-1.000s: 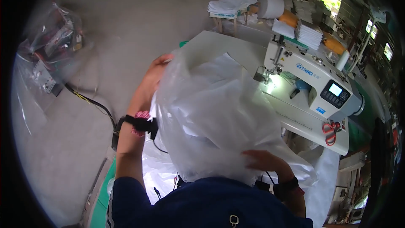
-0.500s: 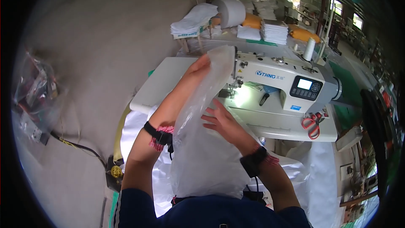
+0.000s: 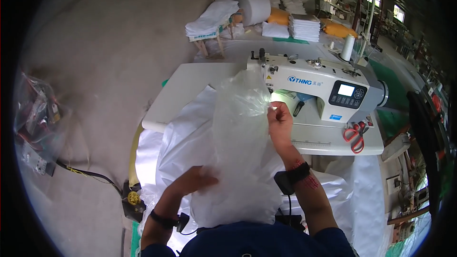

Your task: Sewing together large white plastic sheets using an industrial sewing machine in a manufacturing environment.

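My right hand pinches the right edge of a translucent plastic bag, pulling folds toward the fingertips. The bag hangs upright in front of me, its top before the head of a white sewing machine. Low on the bag's left side is my left hand, its fingers smeared by motion and partly behind or against the film; their grip does not show. Glossy white sheeting drapes over the table's front edge to the left of the bag. The bag hides the machine's needle area.
Red-handled scissors lie at the right end of the sewing table. A thread cone stands behind the machine. Farther back are a white roll and stacked white sheets. A black cable runs across the floor at left.
My left hand has dropped from the bag's top to its lower left. My right hand, spread before, has moved right and closed on the bag's edge. White sheeting now shows on the table.
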`<state>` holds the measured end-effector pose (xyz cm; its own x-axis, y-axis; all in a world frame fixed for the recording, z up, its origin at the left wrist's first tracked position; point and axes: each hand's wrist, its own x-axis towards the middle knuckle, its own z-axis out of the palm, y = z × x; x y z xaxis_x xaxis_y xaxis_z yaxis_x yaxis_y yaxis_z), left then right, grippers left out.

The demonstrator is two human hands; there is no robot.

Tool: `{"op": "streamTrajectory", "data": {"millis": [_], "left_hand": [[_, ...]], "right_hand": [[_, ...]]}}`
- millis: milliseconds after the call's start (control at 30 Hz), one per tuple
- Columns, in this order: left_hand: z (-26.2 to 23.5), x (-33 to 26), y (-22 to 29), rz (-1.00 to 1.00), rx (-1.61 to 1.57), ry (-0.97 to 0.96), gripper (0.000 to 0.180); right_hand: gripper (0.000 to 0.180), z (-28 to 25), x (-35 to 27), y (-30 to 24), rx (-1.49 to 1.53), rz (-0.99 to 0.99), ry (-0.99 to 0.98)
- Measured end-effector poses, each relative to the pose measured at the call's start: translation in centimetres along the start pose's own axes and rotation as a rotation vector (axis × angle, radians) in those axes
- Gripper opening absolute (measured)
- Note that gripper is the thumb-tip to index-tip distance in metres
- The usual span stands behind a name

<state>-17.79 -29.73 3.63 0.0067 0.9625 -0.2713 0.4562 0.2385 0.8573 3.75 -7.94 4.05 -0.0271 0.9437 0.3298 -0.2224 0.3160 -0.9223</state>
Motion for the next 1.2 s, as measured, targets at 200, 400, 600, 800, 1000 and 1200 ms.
{"op": "streamTrajectory", "data": {"millis": [200, 400, 600, 800, 1000, 1200], "left_hand": [[-14.7, -1.7, -8.1, 0.036, 0.625, 1.097, 0.008], [-12.9, 0.0, -11.0, 0.033, 0.084, 0.649, 0.021], [-0.7, 6.3, -1.4, 0.049, 0.304, 0.413, 0.033], [11.9, 5.7, 4.7, 0.800, 0.916, 0.269, 0.025], [12.5, 3.9, 6.3, 0.859, 0.555, -0.106, 0.023], [9.0, 8.2, 5.3, 0.629, 0.338, 1.007, 0.026]], "right_hand": [[0.010, -4.4, -1.5, 2.8, -0.460, -0.149, 0.035], [0.029, -4.6, -5.5, 5.5, -0.497, 0.423, -0.120], [0.029, -3.3, -6.9, 2.6, -0.821, -0.334, -0.010], [0.028, -4.4, -9.6, 0.7, 0.124, 0.364, -0.312], [0.041, -7.7, -9.5, 2.0, 0.518, 0.749, -0.131], [0.055, -7.8, -10.3, 2.8, 0.593, 0.708, -0.240]]}}
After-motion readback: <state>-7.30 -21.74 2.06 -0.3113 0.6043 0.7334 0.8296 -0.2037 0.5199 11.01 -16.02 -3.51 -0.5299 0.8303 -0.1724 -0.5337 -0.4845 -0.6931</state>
